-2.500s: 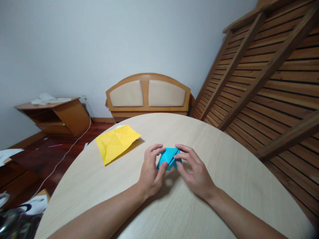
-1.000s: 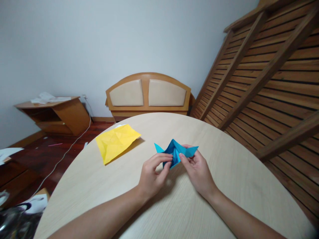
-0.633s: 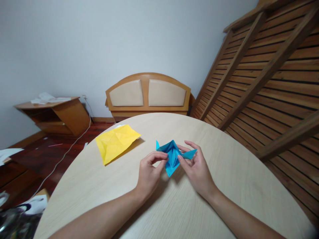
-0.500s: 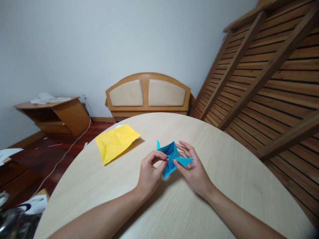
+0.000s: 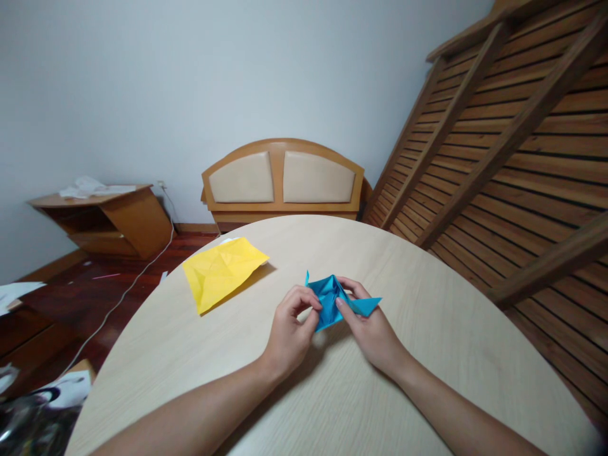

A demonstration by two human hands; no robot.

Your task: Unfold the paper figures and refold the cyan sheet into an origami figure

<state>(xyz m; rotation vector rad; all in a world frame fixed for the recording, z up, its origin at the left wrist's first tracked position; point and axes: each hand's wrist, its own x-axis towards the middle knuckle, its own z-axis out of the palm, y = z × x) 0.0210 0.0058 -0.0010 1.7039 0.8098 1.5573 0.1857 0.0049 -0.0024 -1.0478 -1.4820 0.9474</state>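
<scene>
The near underside of the blue origami paper [image 5: 332, 300] is hidden behind the thumbs, and the palms cannot be seen, since both hands show only their backs. The person's forearms run off the bottom edge of the view, and the round table [image 5: 427, 354] is cut off at the bottom corners. What lies on the wooden corner shelf [image 5: 102, 218] by the wall looks like crumpled white paper, too small to make out further. The clutter at the lower left corner of the view is dark and blurred.

No container shows on the table; the shelf's open compartment looks dark and its contents cannot be told.

The left hand [image 5: 287, 332] pinches the left part of the blue paper between thumb and curled forefinger. The right hand [image 5: 368, 326] grips the right part, thumb on top and fingers behind, with one pointed flap sticking out to the right past the fingers. The paper is held just above the table's middle, toward the far edge. A creased yellow sheet [image 5: 221, 271] lies flat near the table's far left edge, well apart from the hands.

Compared with half a second ago, the blue paper is pressed more closed and the right flap points further right; the yellow sheet has not moved.
</scene>
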